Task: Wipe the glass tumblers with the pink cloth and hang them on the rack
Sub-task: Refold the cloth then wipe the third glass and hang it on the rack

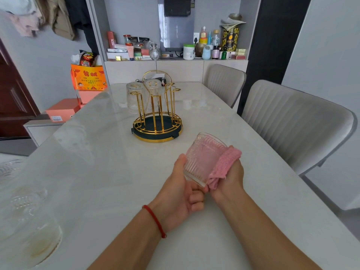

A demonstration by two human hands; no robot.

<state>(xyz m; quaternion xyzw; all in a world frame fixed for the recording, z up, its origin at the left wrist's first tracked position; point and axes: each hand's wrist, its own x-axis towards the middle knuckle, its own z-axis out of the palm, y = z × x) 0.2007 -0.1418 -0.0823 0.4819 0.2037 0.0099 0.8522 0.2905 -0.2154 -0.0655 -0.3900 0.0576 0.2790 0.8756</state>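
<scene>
Ribbed glass tumbler (202,158) in left hand (181,193); right hand (229,178) presses knitted pink cloth (224,164).

Left hand (182,193) curled around tumbler (202,158) base; right hand (228,178) grips pink cloth (224,164) against its side. Forearms converge.

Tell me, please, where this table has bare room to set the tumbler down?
Bare tabletop lies between the rack and the chairs, and between the rack and the hands holding the tumbler. The left edge is crowded with more glassware.
</scene>
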